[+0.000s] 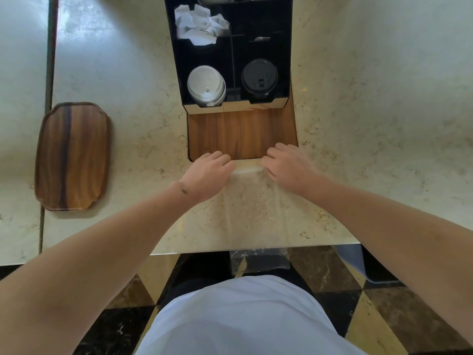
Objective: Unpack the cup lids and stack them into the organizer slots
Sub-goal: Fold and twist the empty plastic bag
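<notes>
Organizer [286, 60] stands behind the board [243, 134], tray [73, 157] far left.

Both forearms are bare from the elbow down, with no sleeve, cuff, watch, bracelet or ring showing anywhere along them. The left hand [204, 172] has a small dark mark on the wrist, just below the base of the hand; whether it is a tattoo or a smudge is too blurred to tell. The right hand [289, 167] carries no marking that can be made out. On the torso the person wears a plain white top [245, 319], smooth and without print, buttons or a pocket in view. Below its hem the clothing looks dark.
</notes>
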A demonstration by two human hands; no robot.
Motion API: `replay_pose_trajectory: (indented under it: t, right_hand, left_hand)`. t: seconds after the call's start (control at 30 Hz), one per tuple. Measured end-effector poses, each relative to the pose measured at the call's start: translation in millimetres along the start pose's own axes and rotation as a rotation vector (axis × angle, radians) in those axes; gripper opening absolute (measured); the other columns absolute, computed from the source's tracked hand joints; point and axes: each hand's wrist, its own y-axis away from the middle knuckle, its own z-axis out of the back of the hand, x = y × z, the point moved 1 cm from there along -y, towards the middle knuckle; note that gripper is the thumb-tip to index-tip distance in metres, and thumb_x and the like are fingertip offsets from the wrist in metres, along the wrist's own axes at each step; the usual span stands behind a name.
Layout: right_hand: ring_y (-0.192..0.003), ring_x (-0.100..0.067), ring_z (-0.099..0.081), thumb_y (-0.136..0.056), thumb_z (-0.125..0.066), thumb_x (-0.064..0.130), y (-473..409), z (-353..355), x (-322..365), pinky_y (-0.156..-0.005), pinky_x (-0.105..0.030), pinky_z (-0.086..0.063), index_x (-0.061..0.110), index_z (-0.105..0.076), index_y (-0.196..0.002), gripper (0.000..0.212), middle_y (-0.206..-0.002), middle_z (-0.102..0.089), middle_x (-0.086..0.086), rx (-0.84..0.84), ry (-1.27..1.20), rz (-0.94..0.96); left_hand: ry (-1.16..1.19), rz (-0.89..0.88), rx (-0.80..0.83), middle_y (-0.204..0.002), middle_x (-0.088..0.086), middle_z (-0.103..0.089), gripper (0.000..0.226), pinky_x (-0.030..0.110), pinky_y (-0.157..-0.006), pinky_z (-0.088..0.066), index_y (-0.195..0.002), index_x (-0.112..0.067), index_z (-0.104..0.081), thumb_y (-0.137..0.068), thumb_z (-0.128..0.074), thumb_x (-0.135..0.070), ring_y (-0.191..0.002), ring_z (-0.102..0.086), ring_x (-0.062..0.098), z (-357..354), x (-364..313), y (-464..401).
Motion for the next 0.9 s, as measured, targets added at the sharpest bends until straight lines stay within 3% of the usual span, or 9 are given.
replay_pose_trajectory:
  t: [0.17,0.23,0.3,0.47,0.57,0.67,0.73,0.83,0.9]
  right_hand:
    - [-0.084,-0.026,-0.055,-0.087,-0.061,0.002,25.5,-19.1,4.0,-0.069,-0.038,-0.046,0.008,-0.072,-0.1,0.018,-0.095,-0.065,-0.009,-0.053,0.104,0.033]
    - [-0.088,-0.027,-0.057,-0.09,-0.064,0.011,32.7,-19.9,5.4,-0.076,-0.04,-0.048,0.008,-0.071,-0.11,0.022,-0.1,-0.067,-0.008,-0.074,0.078,0.018]
    - [-0.088,-0.025,-0.059,-0.092,-0.063,0.016,33.7,-15.8,8.1,-0.077,-0.039,-0.048,0.009,-0.071,-0.11,0.021,-0.099,-0.067,-0.006,-0.05,0.045,0.005]
    - [-0.076,-0.019,-0.056,-0.098,-0.057,0.022,8.4,1.7,4.4,-0.07,-0.039,-0.05,0.019,-0.068,-0.086,0.016,-0.08,-0.064,0.002,0.097,-0.171,-0.149]
    - [-0.088,-0.017,-0.054,-0.093,-0.064,0.022,-4.6,3.5,-3.1,-0.074,-0.033,-0.048,0.018,-0.067,-0.101,0.009,-0.091,-0.061,0.003,0.144,-0.282,-0.191]
    - [-0.093,-0.015,-0.047,-0.093,-0.064,0.02,-9.8,-1.1,-7.4,-0.074,-0.029,-0.039,0.017,-0.066,-0.104,0.012,-0.096,-0.054,0.004,0.164,-0.287,-0.18]
    - [-0.092,-0.015,-0.047,-0.094,-0.061,0.02,-10.6,-3.6,-7.7,-0.073,-0.028,-0.037,0.017,-0.066,-0.104,0.012,-0.096,-0.059,0.003,0.196,-0.278,-0.165]
    - [-0.087,-0.015,-0.049,-0.096,-0.057,0.021,-5.2,-3.0,-5.0,-0.069,-0.027,-0.039,0.017,-0.068,-0.095,0.011,-0.089,-0.06,0.003,0.177,-0.234,-0.113]
    - [-0.084,-0.016,-0.05,-0.098,-0.055,0.02,1.2,-1.3,-2.3,-0.066,-0.032,-0.047,0.017,-0.067,-0.089,0.015,-0.085,-0.058,0.003,0.118,-0.185,-0.062]
  left_hand:
    - [-0.085,-0.089,-0.055,-0.089,0.006,-0.061,0.018,0.038,-0.065,-0.046,-0.09,-0.008,-0.064,-0.082,-0.061,0.008,-0.077,-0.05,0.024,-7.5,1.7,13.8]
    - [-0.092,-0.093,-0.057,-0.09,0.005,-0.062,0.007,0.038,-0.065,-0.045,-0.09,-0.009,-0.065,-0.092,-0.059,-0.007,-0.078,-0.05,0.024,-6.4,1.9,19.0]
    - [-0.067,-0.068,-0.06,-0.089,0.003,-0.063,0.025,0.038,-0.066,-0.044,-0.087,-0.012,-0.067,-0.101,-0.049,-0.022,-0.078,-0.05,0.022,-3.7,-1.6,21.5]
    - [0.082,0.139,0.014,-0.094,0.002,-0.063,0.023,0.038,-0.075,-0.048,-0.089,-0.013,-0.068,-0.102,-0.05,-0.02,-0.084,-0.05,0.021,9.9,-6.1,4.4]
    - [0.213,0.28,0.092,-0.094,0.005,-0.064,0.006,0.042,-0.079,-0.052,-0.098,-0.011,-0.057,-0.096,-0.059,-0.017,-0.09,-0.052,0.024,11.6,-5.6,-10.2]
    - [0.303,0.373,0.168,-0.104,0.004,-0.064,0.028,0.042,-0.085,-0.052,-0.12,-0.012,-0.055,-0.094,-0.062,-0.018,-0.103,-0.051,0.024,8.1,-1.1,-14.8]
    - [0.287,0.356,0.164,-0.104,0.003,-0.063,0.025,0.041,-0.085,-0.052,-0.119,-0.012,-0.055,-0.095,-0.06,-0.017,-0.102,-0.051,0.024,7.6,1.1,-14.2]
    - [0.175,0.22,0.112,-0.09,0.002,-0.061,0.003,0.04,-0.075,-0.051,-0.099,-0.014,-0.054,-0.097,-0.055,-0.013,-0.088,-0.051,0.023,7.8,1.6,-9.1]
    - [0.08,0.09,0.076,-0.09,0.0,-0.059,0.007,0.036,-0.075,-0.048,-0.093,-0.016,-0.055,-0.098,-0.054,-0.011,-0.084,-0.048,0.02,7.0,1.0,-3.2]
